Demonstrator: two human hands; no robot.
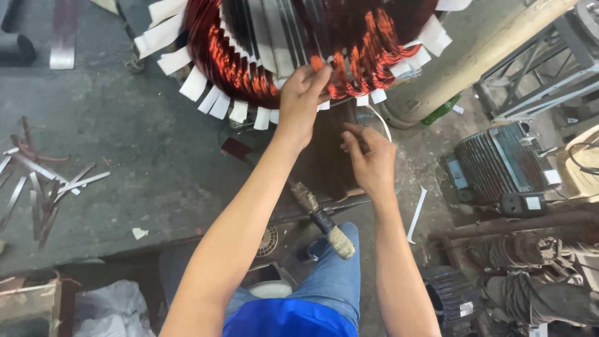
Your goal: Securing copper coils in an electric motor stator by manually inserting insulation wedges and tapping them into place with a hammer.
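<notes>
A large motor stator point(262, 37) with copper windings point(234, 65) and white insulation paper strips point(193, 84) fills the top centre. My left hand point(301, 100) reaches up to its lower rim, fingertips pinching the copper coil. My right hand point(371, 159) hovers lower and to the right, fingers curled together; whether it grips anything I cannot tell. A thin white wire or strip point(382, 122) curves just above it. A hammer point(312, 209) with a taped handle lies on the floor below both hands.
Thin metal strips point(43, 181) lie scattered at the left. A finned grey motor housing point(499, 159) sits at the right, with more motor parts point(530, 268) below it. A thick pipe point(474, 56) slants at upper right. A white strip point(416, 215) lies on the floor.
</notes>
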